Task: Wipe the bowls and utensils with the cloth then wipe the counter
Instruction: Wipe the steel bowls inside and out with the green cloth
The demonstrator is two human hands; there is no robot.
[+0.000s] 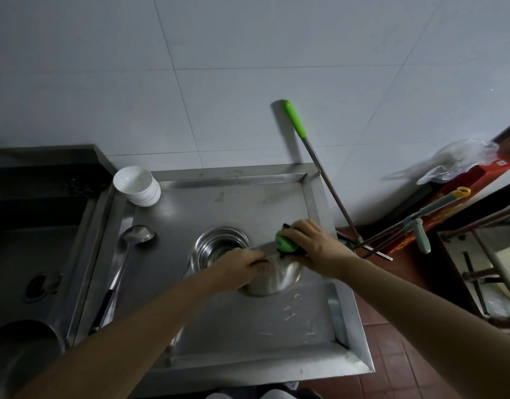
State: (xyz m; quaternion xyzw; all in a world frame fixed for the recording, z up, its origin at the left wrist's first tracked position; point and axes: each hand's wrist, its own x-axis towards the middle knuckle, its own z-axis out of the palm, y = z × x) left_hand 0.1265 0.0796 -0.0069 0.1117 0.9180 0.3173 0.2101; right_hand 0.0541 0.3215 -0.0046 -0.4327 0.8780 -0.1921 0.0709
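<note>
Nearest the camera, two bare forearms reach in from 6 o'clock over the steel worktop [219, 335], whose near right part carries water droplets. The left hand [238, 267] has its fingers curled round a thin metal utensil [262, 250] that runs toward 3 o'clock; what kind of utensil it is cannot be told. At the utensil's far end the right hand [311, 243] grips a green cloth [285, 243], bunched against the metal, just at 3 o'clock of the left hand. Directly beneath both hands lies a steel bowl [276, 279], and a second steel bowl [220, 244] sits touching it at 10 o'clock. Well apart at 9 o'clock, a long ladle [124, 269] lies on the worktop with its scoop pointing away. Farther back, at 11 o'clock, a stack of white bowls [138, 185] stands in the worktop's corner. At 1 o'clock a green-handled pole [314, 156] leans on the tiled wall.
</note>
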